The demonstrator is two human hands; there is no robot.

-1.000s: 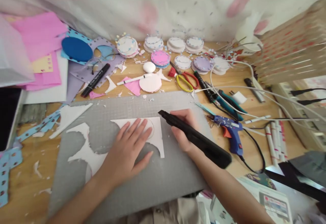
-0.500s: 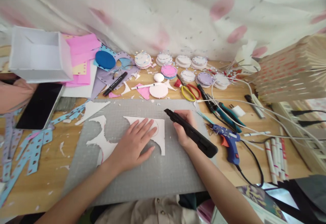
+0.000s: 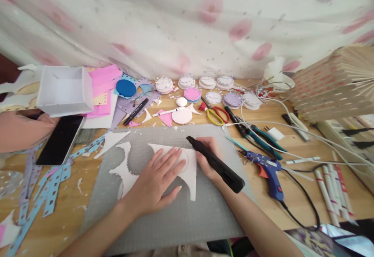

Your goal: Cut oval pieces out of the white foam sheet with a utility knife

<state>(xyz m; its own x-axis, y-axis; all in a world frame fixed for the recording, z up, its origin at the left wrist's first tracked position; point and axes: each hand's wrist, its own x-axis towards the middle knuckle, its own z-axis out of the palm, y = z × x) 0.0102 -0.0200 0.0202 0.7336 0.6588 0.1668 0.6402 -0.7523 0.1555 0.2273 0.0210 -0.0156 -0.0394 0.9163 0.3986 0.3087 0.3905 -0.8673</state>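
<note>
My left hand (image 3: pixel 159 177) lies flat with fingers spread on a white foam sheet (image 3: pixel 189 177), which has a curved cut-out along its lower edge. Part of a circle outline shows on the sheet beside my fingers. In my right hand (image 3: pixel 209 157) is a black utility knife (image 3: pixel 217 165), its tip pointing up and left over the sheet's upper right corner. Whether the tip touches the foam, I cannot tell. A white foam offcut (image 3: pixel 124 169) with round cut-outs sits left of my left hand. Under it all is a grey cutting mat (image 3: pixel 175 225).
Along the back stand several decorated discs (image 3: pixel 187 81), with scissors (image 3: pixel 216 114) in front. On the right lie a blue glue gun (image 3: pixel 267 169), pliers (image 3: pixel 265 142), cables and markers (image 3: pixel 327 194). A phone (image 3: pixel 60 140), white box (image 3: pixel 66 89) and patterned strips (image 3: pixel 55 190) occupy the left.
The view has tilted up slightly. My right hand has brought the knife left, closer to the foam sheet. The sheet has turned slightly under my left hand, which stays flat on it.
</note>
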